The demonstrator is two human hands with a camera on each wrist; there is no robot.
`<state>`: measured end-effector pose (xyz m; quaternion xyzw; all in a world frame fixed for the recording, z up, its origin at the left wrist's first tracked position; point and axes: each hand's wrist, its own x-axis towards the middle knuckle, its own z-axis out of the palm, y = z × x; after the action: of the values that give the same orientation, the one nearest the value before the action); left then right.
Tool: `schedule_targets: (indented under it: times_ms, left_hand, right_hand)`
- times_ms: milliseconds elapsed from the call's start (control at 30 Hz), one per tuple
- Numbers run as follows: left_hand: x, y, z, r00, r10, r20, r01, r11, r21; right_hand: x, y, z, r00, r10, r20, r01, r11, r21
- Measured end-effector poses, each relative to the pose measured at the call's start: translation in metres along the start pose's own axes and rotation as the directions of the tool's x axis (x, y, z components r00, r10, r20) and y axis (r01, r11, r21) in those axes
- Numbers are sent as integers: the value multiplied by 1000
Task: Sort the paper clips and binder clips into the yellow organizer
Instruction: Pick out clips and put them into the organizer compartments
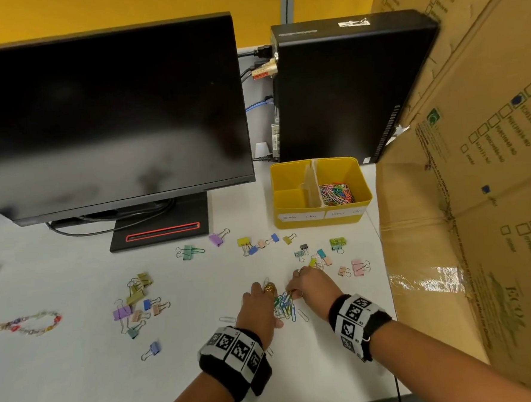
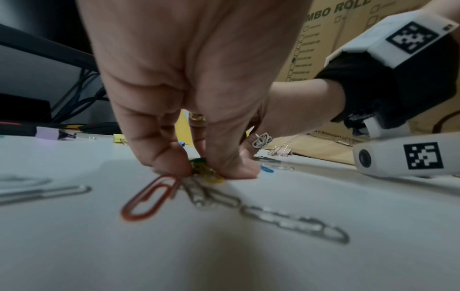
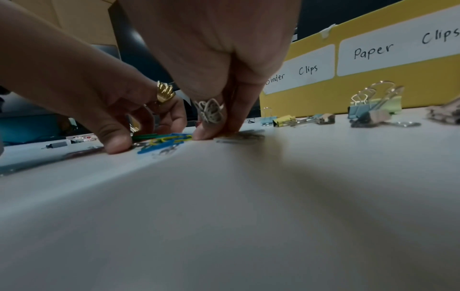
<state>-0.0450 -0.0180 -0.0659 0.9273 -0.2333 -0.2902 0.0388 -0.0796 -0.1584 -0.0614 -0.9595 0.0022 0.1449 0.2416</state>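
Observation:
A pile of coloured paper clips (image 1: 284,305) lies on the white desk between my two hands. My left hand (image 1: 264,297) bends down over it, thumb and fingers pinching green and yellow clips (image 2: 199,169); a red clip (image 2: 149,198) and silver clips (image 2: 293,224) lie loose in front. My right hand (image 1: 294,292) stands on its fingertips (image 3: 214,130) at the pile's right edge (image 3: 164,140), holding nothing I can see. The yellow organizer (image 1: 321,219) stands behind, with paper clips (image 1: 335,193) in its right compartment and the left one bare. Binder clips (image 1: 320,253) are scattered around.
More binder clips (image 1: 140,301) lie to the left, beside a chain of clips (image 1: 26,324). A monitor (image 1: 106,117) and a black computer tower (image 1: 344,87) stand at the back. A big cardboard box (image 1: 475,188) walls the right side.

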Motion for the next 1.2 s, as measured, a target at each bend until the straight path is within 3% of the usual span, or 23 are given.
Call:
schedule_targets:
  times_ms: [200, 400, 500, 600, 667, 733, 800, 900, 1000, 1033, 1133, 1200]
  left_hand:
    - [10, -1, 10, 999, 33, -1, -33, 999, 36]
    - [16, 0, -6, 999, 23, -34, -24, 999, -31]
    - [16, 0, -34, 998, 57, 16, -54, 990, -129]
    - [19, 6, -77, 986, 144, 86, -107, 934, -341]
    - [24, 20, -107, 969, 231, 84, -158, 848, -506]
    - [32, 44, -138, 951, 308, 27, -242, 796, -554]
    - [45, 77, -168, 934, 353, -47, -312, 747, -587]
    - [81, 125, -189, 933, 332, -140, -347, 723, -597]
    - [123, 160, -187, 952, 226, -206, -299, 824, -481]
    - [132, 167, -184, 961, 194, -199, -262, 871, -415]
    - [140, 175, -176, 976, 193, -105, -211, 957, -199]
    - [131, 174, -175, 964, 257, -64, -263, 959, -107]
  right_hand:
    - [-3, 0, 0, 999, 19, -33, -15, 994, 111]
    - [-2, 7, -7, 997, 70, 12, -71, 996, 54]
    - [-5, 16, -21, 990, 135, -37, -122, 961, 247]
    - [-4, 27, -54, 965, 225, -134, -133, 861, 491]
    - [-2, 34, -84, 941, 268, -209, -76, 766, 638]
    - [4, 41, -116, 917, 290, -275, 20, 654, 756]
    - [14, 52, -143, 859, 349, -374, 100, 601, 793]
    - [35, 79, -167, 726, 477, -495, 70, 665, 744]
    - [55, 110, -170, 653, 587, -478, -88, 686, 722]
    - [58, 118, -169, 685, 577, -445, -161, 715, 681]
    - [54, 132, -161, 867, 423, -262, -297, 863, 409]
    - [41, 126, -161, 898, 373, -232, -283, 895, 345]
